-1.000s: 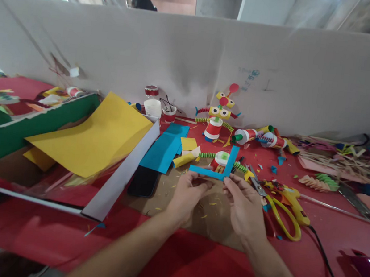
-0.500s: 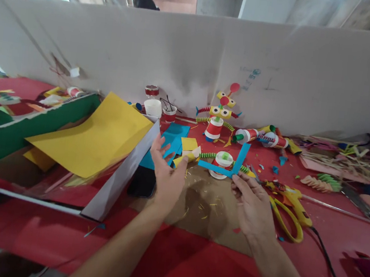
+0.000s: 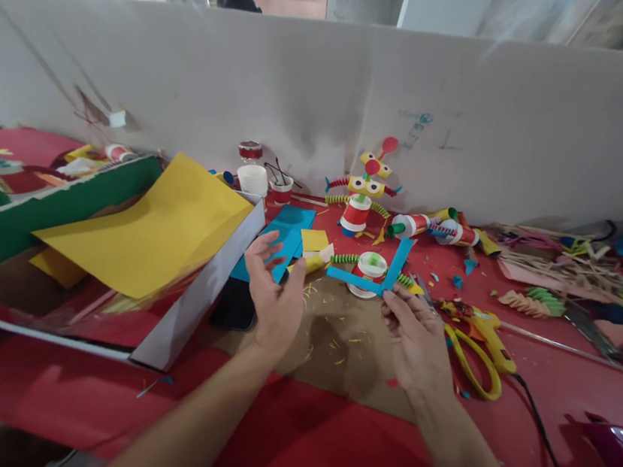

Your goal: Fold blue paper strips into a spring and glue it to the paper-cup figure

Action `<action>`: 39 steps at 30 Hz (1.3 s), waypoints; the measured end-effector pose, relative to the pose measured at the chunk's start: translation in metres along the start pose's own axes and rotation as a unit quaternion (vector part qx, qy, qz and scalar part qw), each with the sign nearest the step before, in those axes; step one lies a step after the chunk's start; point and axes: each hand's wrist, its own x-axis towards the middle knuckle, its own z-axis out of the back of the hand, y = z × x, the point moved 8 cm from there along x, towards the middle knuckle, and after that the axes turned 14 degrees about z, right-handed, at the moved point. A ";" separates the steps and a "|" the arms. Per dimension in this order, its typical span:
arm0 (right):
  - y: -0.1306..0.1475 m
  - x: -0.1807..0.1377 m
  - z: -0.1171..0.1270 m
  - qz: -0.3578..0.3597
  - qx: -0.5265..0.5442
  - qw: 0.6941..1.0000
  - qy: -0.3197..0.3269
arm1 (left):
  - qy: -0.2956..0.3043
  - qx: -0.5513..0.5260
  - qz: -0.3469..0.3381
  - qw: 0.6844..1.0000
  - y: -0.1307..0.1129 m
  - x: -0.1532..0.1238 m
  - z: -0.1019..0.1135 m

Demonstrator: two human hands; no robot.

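Between the fingertips of my right hand are two blue paper strips, joined at one corner in an L shape. One strip points left, the other upward. Holding nothing, my left hand is raised with its fingers apart, left of the strips. Behind the strips stands a paper cup with folded green paper arms on both sides. A yellow paper roll lies just beyond my left thumb. Brown cardboard with yellow scraps lies under my hands.
A box holding yellow paper stands at left. A black phone and blue paper lie beside it. At right are a yellow glue gun and yellow-handled scissors. Cup figures stand against the white partition.
The view has shifted slightly, moving everything a little left in the picture. My right hand keeps the blue strips pinched, and my left hand stays open.
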 end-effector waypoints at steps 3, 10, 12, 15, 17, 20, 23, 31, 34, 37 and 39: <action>-0.004 -0.002 -0.002 -0.032 0.017 0.999 0.002 | 0.151 -0.068 0.203 0.965 0.031 -0.006 -0.028; -0.015 -0.010 -0.017 -0.079 0.045 0.994 0.058 | 0.341 -0.103 0.287 0.889 0.034 -0.051 -0.071; -0.015 -0.012 -0.020 -0.080 0.050 0.994 0.060 | 0.334 -0.141 0.309 0.879 0.036 -0.055 -0.072; -0.014 -0.014 -0.023 -0.071 0.046 0.994 0.063 | 0.327 -0.185 0.372 0.849 0.047 -0.058 -0.073; -0.012 -0.015 -0.025 -0.062 0.046 0.994 0.072 | 0.338 -0.228 0.411 0.815 0.052 -0.061 -0.076; -0.012 -0.015 -0.025 -0.061 0.053 0.994 0.075 | 0.356 -0.279 0.447 0.772 0.058 -0.066 -0.080; -0.013 -0.015 -0.025 -0.058 0.052 0.994 0.074 | 0.363 -0.287 0.463 0.756 0.064 -0.069 -0.081; -0.008 -0.018 -0.022 0.007 0.023 0.997 0.073 | 0.377 -0.244 0.443 0.776 0.053 -0.067 -0.079; -0.009 -0.017 -0.018 0.012 0.004 0.998 0.064 | 0.362 -0.212 0.431 0.799 0.046 -0.062 -0.076; -0.012 -0.016 -0.015 0.007 -0.011 0.998 0.069 | 0.348 -0.190 0.409 0.822 0.044 -0.057 -0.074; -0.012 -0.016 -0.016 0.010 -0.020 0.997 0.081 | 0.342 -0.185 0.389 0.835 0.044 -0.054 -0.073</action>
